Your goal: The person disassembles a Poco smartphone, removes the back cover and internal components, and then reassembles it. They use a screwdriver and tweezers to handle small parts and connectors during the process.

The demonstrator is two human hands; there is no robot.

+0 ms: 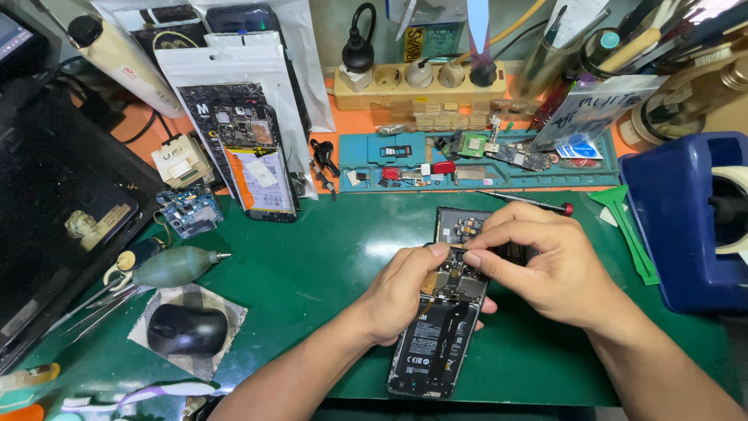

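Note:
An opened smartphone (pixel 433 343) lies back-up on the green mat (pixel 312 265), its battery and circuit board exposed. My left hand (pixel 401 292) grips the phone's left side, thumb resting on the board. My right hand (pixel 545 265) reaches over from the right, fingertips pinched on a small part at the board near the camera area. Whether a tool is in those fingers is hidden. A red-tipped screwdriver (pixel 526 201) lies just beyond my right hand.
A second opened phone (pixel 261 168) lies at the back left. A blue parts tray (pixel 475 160) and power strip (pixel 421 82) sit behind. Left: rubber air blower (pixel 175 267), tweezers (pixel 93 308), black mouse (pixel 185 329). Right: green pry tool (pixel 627 226), blue tape dispenser (pixel 689 222).

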